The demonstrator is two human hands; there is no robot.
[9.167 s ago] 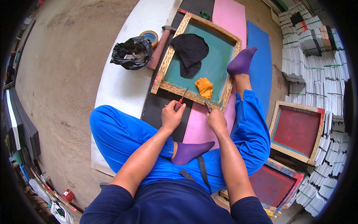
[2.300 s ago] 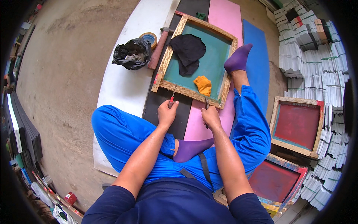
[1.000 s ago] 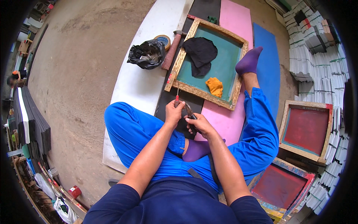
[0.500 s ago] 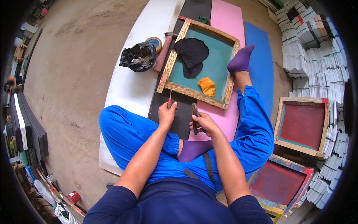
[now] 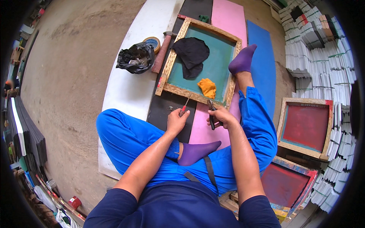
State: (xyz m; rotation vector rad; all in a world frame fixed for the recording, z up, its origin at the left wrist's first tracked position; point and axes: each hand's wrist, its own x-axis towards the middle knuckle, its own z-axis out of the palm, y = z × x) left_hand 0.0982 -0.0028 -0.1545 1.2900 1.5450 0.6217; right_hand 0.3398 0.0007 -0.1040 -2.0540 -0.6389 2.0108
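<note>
Shifted rightward along the near rail of the wooden frame (image 5: 178,91) since the earlier view, a red-handled screwdriver (image 5: 183,110) occupies the closed grip of the left hand (image 5: 176,121); farther right, dark pliers (image 5: 210,105), now nearer that rail, fill the grip of the right hand (image 5: 225,117).

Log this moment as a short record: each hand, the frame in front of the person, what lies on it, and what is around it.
Left hand: holds a screwdriver, tip by the frame's near edge; contact unclear
Right hand: holds pliers, jaws toward the same edge
Frame: wooden, green mesh
On the mesh: black cloth, orange cloth
Left of frame: hammer, tape roll, black bag
</note>
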